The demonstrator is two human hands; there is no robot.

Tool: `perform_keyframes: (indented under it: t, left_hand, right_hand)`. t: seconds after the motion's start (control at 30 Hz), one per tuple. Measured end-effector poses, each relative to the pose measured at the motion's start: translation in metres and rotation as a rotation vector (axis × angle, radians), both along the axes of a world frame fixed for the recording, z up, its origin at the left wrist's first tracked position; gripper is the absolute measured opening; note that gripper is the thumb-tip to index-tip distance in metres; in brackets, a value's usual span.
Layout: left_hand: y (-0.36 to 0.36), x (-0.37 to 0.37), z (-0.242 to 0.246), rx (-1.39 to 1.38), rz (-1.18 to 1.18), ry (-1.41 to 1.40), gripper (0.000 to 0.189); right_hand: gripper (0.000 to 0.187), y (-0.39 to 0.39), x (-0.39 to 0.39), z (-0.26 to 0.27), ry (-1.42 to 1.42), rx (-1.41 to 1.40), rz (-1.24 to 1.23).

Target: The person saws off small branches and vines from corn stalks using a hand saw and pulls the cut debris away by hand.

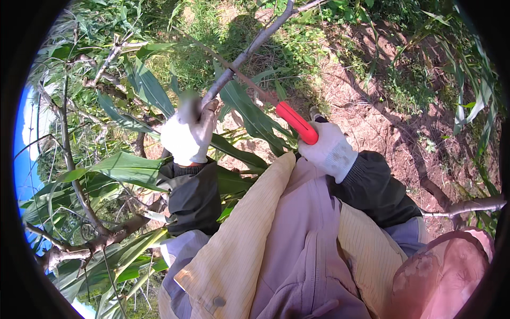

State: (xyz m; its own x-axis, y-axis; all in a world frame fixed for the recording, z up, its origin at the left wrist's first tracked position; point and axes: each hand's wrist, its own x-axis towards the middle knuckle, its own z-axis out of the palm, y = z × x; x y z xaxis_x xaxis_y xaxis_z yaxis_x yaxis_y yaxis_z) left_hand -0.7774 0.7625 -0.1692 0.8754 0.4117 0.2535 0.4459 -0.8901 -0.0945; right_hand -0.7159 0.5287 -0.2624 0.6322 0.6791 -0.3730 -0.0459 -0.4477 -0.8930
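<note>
My left hand (187,137), in a white knit glove, is closed around a grey tree branch (261,42). The branch slants from that hand up to the top of the view, where it forks. In my right hand (328,149), also gloved, is the red handle (297,123) of a pruning saw. Its long, narrow blade (253,84) points up and left and crosses the branch a little beyond my left hand. Whether the teeth have cut into the wood cannot be made out. A blurred patch hides part of my left fingers.
Broad green corn leaves (249,111) hang between and below my hands. A thick bare limb (115,235) with side branches stands at left. Another branch (474,205) juts in at right. Reddish soil (358,107) and weeds cover the ground.
</note>
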Motion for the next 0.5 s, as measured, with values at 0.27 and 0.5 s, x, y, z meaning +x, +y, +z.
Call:
perform_keyframes:
  t: [0.27,0.5]
  left_hand:
    - [-0.012,0.001,-0.015,0.033,0.027,0.075,0.023]
    - [0.000,0.001,-0.009,0.063,0.051,0.074,0.028]
  right_hand:
    - [0.018,-0.064,-0.009,0.001,0.098,-0.150,-0.023]
    - [0.017,-0.061,-0.029,-0.018,0.089,-0.144,-0.022]
